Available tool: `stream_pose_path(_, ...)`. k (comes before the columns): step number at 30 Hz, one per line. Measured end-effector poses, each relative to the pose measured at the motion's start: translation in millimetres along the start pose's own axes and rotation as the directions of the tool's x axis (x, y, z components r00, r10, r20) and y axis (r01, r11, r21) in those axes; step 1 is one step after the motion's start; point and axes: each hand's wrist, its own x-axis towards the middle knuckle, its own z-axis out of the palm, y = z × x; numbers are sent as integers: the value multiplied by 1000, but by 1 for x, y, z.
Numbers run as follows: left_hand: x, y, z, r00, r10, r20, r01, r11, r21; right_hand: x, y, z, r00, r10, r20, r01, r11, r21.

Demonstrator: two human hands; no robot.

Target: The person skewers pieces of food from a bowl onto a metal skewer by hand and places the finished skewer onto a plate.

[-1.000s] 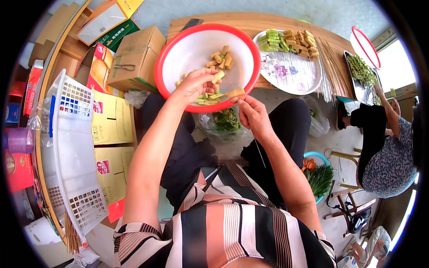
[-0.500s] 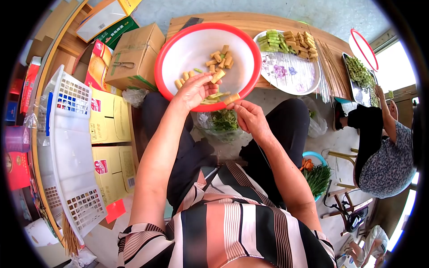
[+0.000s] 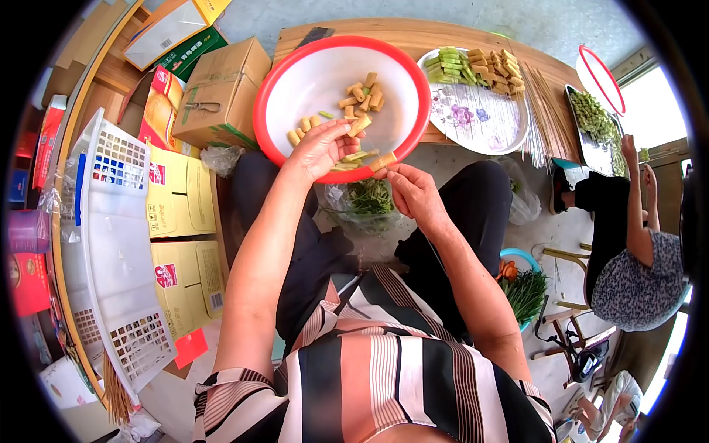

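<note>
Threading seems to be the step in hand: in the head view, a tan roll is pinched by the left hand over the red-rimmed basin; a second roll is gripped by the right hand near its rim. Careful alignment seems called for.

A wooden table runs across the far side. A dark flat object lies at its far left. Beside it sits a large red-rimmed basin, its near rim jutting past the table's near edge. Just right of the basin is a flowered plate, then a spread of thin skewers, and near the right end a metal tray. The grey floor carries a blue bowl on the near right, with a wooden stool nearer still, farther right.
</note>
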Motion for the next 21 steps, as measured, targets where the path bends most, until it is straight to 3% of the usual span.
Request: stream_pose_path(21, -2, 1, -2, 1000, 26, -5, -26, 1000, 17, 4, 11, -2, 999, -27, 19, 27, 1000, 5)
